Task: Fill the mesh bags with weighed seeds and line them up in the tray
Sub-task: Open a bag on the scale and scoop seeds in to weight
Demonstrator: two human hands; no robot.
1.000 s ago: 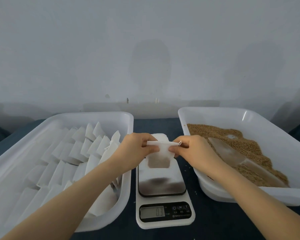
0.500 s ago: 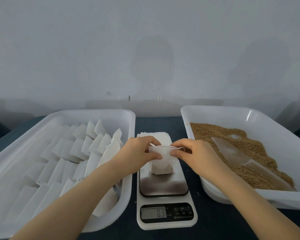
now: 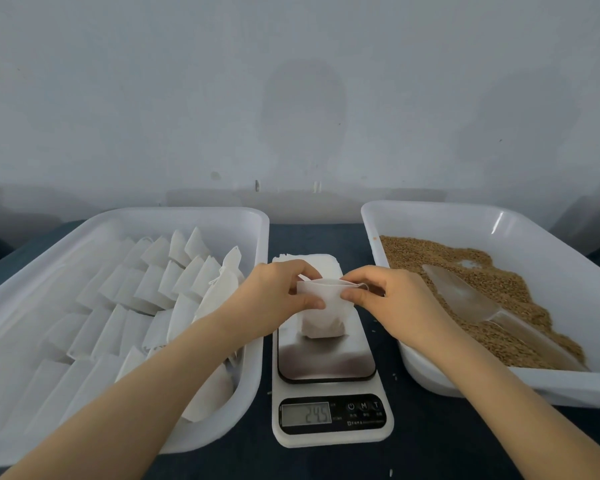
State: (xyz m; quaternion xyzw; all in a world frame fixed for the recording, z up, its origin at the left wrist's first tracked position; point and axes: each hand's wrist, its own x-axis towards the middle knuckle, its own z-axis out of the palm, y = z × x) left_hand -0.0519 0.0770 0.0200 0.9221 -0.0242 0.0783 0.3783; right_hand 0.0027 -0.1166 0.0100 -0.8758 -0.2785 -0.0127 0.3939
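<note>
A small white mesh bag (image 3: 323, 318) stands on the steel plate of the kitchen scale (image 3: 326, 365), its bottom bulging. My left hand (image 3: 278, 296) pinches the bag's left top edge. My right hand (image 3: 385, 294) pinches the right top edge and its drawstring. The scale's display (image 3: 305, 414) shows digits. At the left, a white tray (image 3: 222, 216) holds several rows of white bags (image 3: 160, 282). The white tray (image 3: 430, 211) on the right holds brown seeds (image 3: 440, 251) and a clear scoop (image 3: 465, 296) lying in them.
A stack of white bags (image 3: 312, 259) lies behind the scale, between the trays. The dark blue tabletop (image 3: 430, 441) shows in front, with a few stray seeds. A pale wall stands close behind.
The bag came down from above the scale onto its plate and its mouth has been pulled wider. The display reading rose.
</note>
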